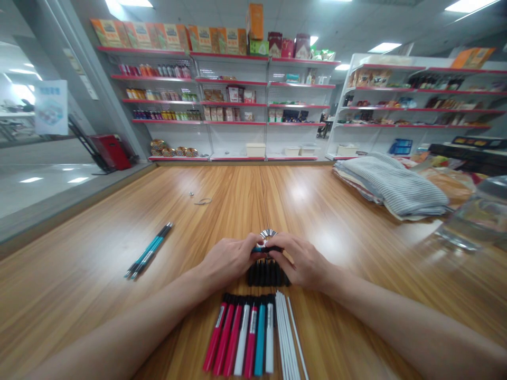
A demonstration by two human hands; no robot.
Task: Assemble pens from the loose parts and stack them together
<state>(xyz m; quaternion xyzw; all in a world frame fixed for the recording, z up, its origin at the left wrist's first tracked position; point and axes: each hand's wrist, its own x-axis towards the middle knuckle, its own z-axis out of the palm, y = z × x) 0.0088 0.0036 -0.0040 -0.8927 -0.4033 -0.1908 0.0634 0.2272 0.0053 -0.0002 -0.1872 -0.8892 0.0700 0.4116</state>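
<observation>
Above the middle of the near table, my left hand [227,257] is closed on a blue pen barrel [256,249]. From the other side, my right hand [307,259] pinches a black pen part [273,249] in line with that barrel; fingers hide where the two meet. Below my fingers lies a row of black pen parts [267,273], and behind them small silver pieces [268,232] form an arc. Nearer to me are several pink, white and blue pen barrels [231,338] with black ends. Thin white sticks, apparently refills, [285,338] lie beside them.
Blue-and-black pens [148,252] lie together at left. A small ring-like piece [203,201] sits farther back. Folded striped cloth [396,182] and a clear water container [477,214] stand at right. Stocked shelves [237,81] rise beyond the table [237,195].
</observation>
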